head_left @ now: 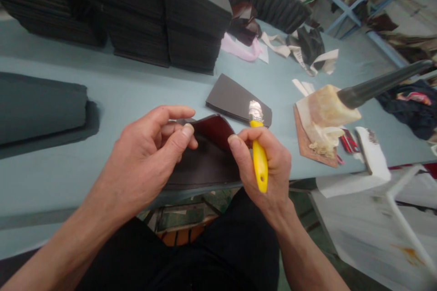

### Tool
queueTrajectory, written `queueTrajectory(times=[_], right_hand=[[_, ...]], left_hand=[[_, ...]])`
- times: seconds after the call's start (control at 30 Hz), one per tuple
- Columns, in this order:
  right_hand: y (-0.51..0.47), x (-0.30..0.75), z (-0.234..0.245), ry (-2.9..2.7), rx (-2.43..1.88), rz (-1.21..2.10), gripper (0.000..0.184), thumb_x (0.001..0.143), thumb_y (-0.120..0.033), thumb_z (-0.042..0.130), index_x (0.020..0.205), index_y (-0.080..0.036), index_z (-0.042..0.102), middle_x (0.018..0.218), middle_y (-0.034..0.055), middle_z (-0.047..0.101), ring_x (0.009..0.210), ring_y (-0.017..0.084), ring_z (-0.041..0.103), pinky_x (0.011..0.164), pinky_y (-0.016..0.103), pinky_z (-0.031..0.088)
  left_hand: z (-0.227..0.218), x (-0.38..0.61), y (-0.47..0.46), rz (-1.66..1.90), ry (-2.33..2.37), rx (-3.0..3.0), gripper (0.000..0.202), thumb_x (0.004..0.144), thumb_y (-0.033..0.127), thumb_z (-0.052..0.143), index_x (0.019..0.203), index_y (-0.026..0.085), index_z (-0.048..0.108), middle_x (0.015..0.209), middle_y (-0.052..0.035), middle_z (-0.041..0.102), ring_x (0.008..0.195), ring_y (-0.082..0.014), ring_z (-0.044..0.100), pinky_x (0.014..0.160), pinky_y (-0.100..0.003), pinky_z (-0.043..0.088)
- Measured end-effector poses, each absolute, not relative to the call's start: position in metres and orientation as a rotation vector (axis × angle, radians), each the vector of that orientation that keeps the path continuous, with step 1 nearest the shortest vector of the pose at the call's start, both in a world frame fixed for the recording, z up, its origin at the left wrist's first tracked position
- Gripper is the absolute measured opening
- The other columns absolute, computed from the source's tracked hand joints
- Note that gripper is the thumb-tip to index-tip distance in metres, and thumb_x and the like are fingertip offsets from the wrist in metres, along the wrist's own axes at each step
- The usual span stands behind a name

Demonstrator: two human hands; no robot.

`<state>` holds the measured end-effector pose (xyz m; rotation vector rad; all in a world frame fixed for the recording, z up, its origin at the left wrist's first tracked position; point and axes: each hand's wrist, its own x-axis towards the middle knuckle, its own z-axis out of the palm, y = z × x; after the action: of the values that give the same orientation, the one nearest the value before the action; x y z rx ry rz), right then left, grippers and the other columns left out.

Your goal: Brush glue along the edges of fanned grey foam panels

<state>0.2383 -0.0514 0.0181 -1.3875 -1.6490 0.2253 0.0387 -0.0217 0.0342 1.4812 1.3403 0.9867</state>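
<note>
Blue table (136,84); six o'clock: leather (205,166), edge pinched by your left hand (150,145), right hand (276,163) gripping brush (260,159); likely edge-shaping, next needing steady fingertips.

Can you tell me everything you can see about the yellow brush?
The brush has a smooth, shiny yellow handle, probably plastic, with a small hole near its end. Above that is a silvery, metal-looking collar, then a stubby head that looks whitish and clumpy. The right hand holds it, one finger crossing the handle. The head points away from the person, above the table.
</note>
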Motion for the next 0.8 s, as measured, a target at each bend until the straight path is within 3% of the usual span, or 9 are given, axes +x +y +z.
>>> queueTrajectory(times=[0.33, 0.47, 0.67, 0.8], right_hand=[[-0.051, 0.239, 0.018, -1.635, -1.407, 0.205, 0.025, 0.099, -0.035, 0.069, 0.079, -0.023, 0.063, 0.062, -0.0057, 0.058, 0.052, 0.009, 0.047, 0.050, 0.024, 0.039], [-0.052, 0.239, 0.019, -1.636, -1.403, 0.229, 0.024, 0.098, -0.034, 0.070, 0.078, -0.023, 0.063, 0.061, -0.0066, 0.057, 0.050, 0.008, 0.045, 0.049, 0.024, 0.038], [-0.052, 0.240, 0.019, -1.652, -1.396, 0.223, 0.024, 0.098, -0.034, 0.071, 0.078, -0.023, 0.064, 0.061, -0.0062, 0.058, 0.052, 0.009, 0.047, 0.051, 0.024, 0.039], [-0.053, 0.240, 0.017, -1.686, -1.399, 0.205, 0.024, 0.099, -0.034, 0.070, 0.079, -0.023, 0.063, 0.062, -0.0056, 0.060, 0.053, 0.010, 0.050, 0.052, 0.024, 0.041]], left_hand=[[0.025, 0.026, -0.025, 1.009, 1.481, 1.387, 0.023, 0.092, 0.046, 0.068, 0.102, 0.027, 0.075, 0.073, -0.0005, 0.074, 0.054, -0.0156, 0.058, 0.050, -0.027, 0.047], [0.024, 0.022, -0.026, 1.026, 1.506, 1.387, 0.031, 0.094, 0.054, 0.069, 0.087, 0.025, 0.076, 0.074, -0.0028, 0.074, 0.055, -0.0155, 0.057, 0.050, -0.028, 0.047], [0.028, 0.024, -0.027, 0.953, 1.479, 1.389, 0.031, 0.092, 0.053, 0.069, 0.077, 0.026, 0.074, 0.057, -0.0016, 0.065, 0.050, -0.0170, 0.056, 0.047, -0.029, 0.044], [0.026, 0.026, -0.033, 0.912, 1.426, 1.456, 0.037, 0.094, 0.057, 0.065, 0.074, 0.026, 0.073, 0.059, -0.0026, 0.066, 0.048, -0.0173, 0.055, 0.047, -0.031, 0.041]])
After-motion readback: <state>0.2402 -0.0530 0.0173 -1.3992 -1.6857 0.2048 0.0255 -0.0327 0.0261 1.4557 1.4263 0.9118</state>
